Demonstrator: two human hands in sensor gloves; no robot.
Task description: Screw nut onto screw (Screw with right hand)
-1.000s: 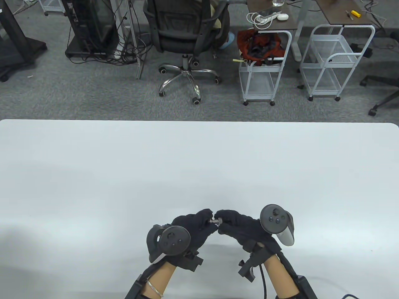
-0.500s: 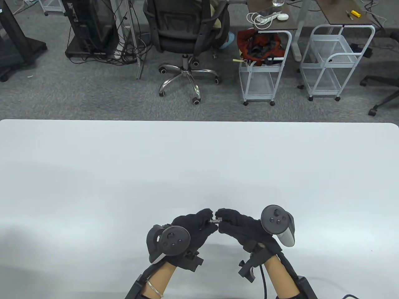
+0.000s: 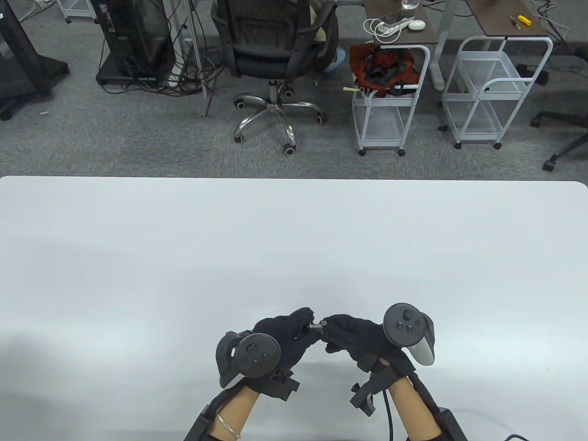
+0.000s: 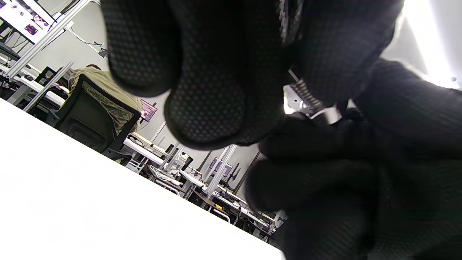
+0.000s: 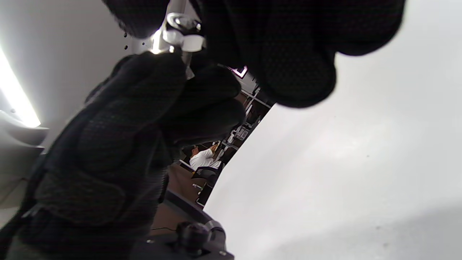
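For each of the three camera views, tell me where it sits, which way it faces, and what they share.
Table view: above, looking down at the white table; both gloved hands, the left hand and right hand, meet over the small metal screw.
Left wrist view: under the left wrist, tilted up past its fingers to the screw's thread.
Right wrist view: under the right wrist, facing the silver nut and the left hand.
Shared: both wrist views show the fastener and the table.

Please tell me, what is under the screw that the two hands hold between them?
Under the screw only the bare white table shows; the screw is held above it. The left hand and right hand cover both ends, so the screw's head and most of the nut are hidden.
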